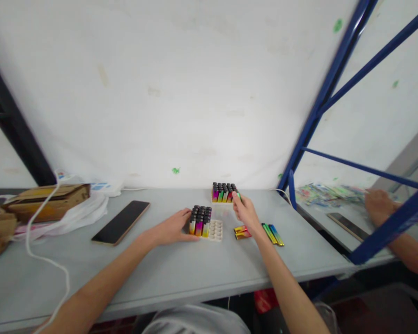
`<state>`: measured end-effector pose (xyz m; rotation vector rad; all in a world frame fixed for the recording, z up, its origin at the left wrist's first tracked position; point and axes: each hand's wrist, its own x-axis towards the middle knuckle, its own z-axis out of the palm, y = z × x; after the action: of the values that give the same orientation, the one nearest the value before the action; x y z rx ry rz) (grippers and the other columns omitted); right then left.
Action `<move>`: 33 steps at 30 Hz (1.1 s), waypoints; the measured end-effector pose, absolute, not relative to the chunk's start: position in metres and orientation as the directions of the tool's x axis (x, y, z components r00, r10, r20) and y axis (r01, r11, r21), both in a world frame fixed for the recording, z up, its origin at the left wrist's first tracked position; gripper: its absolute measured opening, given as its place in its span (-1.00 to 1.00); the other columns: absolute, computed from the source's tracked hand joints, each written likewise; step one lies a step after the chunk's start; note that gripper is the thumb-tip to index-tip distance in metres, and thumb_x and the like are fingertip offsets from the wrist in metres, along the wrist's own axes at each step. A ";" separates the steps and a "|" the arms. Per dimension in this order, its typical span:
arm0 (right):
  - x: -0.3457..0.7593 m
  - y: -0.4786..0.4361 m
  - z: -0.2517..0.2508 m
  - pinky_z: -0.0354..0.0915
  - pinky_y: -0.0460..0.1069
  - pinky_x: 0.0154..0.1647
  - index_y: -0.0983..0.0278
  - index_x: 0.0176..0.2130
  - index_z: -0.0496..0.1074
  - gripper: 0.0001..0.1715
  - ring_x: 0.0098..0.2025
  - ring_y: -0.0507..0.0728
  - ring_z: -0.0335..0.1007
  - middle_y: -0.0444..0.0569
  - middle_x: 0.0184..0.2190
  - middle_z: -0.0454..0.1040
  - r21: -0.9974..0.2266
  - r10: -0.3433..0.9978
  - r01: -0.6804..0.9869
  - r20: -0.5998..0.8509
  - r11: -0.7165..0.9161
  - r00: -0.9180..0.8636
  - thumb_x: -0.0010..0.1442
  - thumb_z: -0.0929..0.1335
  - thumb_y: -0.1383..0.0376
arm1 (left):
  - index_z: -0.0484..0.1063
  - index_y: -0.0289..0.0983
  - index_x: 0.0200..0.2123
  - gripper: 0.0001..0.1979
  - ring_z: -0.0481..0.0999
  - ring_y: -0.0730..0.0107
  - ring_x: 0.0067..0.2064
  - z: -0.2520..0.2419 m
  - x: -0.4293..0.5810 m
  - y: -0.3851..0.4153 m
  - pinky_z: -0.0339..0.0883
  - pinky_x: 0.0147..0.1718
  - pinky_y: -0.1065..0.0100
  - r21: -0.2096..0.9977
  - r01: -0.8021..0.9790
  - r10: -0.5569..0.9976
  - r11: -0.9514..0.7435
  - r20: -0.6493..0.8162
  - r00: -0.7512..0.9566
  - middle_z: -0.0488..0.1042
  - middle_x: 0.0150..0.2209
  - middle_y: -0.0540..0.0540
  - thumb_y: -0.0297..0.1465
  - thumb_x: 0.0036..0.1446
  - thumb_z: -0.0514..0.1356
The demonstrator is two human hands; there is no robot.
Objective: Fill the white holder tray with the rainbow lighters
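A white tray (216, 230) lies mid-table, its left part filled with upright multicoloured lighters (199, 222) with black tops, its right part showing bare round slots. My left hand (176, 227) grips this block from its left side, thumb at the front and fingers behind. My right hand (244, 209) is closed in a pinch beside a second, full block of lighters (223, 192) near the wall. A bit of green shows at its fingertips, apparently a lighter mostly hidden by the fingers. Red-yellow lighters (242, 233) and green-blue lighters (273, 234) lie flat near my right forearm.
A phone (121, 222) lies left of my left hand. Further left are a cardboard box (48, 202), a white plastic bag (90, 211) and a white cable (52, 263). A blue metal frame (308, 123) stands at the right, with another person's arm (409, 243) beyond it.
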<state>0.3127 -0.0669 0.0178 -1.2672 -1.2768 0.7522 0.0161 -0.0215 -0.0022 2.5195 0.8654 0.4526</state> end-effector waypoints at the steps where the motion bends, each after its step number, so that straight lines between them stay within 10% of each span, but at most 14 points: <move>1: 0.305 -0.068 0.018 -0.04 -0.06 -0.57 0.16 -0.47 0.20 -0.33 -0.59 0.01 0.01 -0.24 -0.63 0.15 -0.923 0.925 0.299 0.312 0.240 0.219 0.26 0.29 -0.31 | 0.42 -0.20 0.25 -0.22 0.42 -0.15 0.29 -0.002 0.016 -0.022 0.25 0.37 -0.02 0.506 0.488 0.636 -0.711 0.166 0.754 0.43 0.26 -0.26 0.12 0.12 0.41; 24: 0.293 -0.065 -0.005 0.37 0.05 -0.13 0.18 -0.29 0.36 -0.57 -0.14 0.22 0.43 0.02 -0.24 0.46 -0.594 0.830 0.672 0.555 0.443 -0.058 0.49 0.20 -0.02 | 0.42 -0.25 0.25 -0.23 0.46 -0.14 0.24 -0.002 0.017 -0.021 0.30 0.32 0.02 0.509 0.480 0.630 -0.714 0.170 0.758 0.45 0.22 -0.27 0.08 0.13 0.42; 33: 0.293 -0.069 0.000 0.12 -0.03 -0.39 0.21 -0.52 0.30 -0.39 -0.50 0.10 0.34 -0.13 -0.58 0.44 -0.545 0.900 0.749 0.407 0.376 -0.156 0.49 0.31 -0.01 | 0.43 -0.24 0.25 -0.26 0.43 -0.14 0.28 0.001 0.019 -0.023 0.25 0.35 0.00 0.506 0.493 0.636 -0.708 0.153 0.756 0.45 0.22 -0.27 0.02 0.13 0.44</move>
<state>0.2929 -0.0692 -0.0001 -1.4197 -1.9504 0.2800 0.0189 -0.0231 0.0005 2.5122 0.8561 0.4424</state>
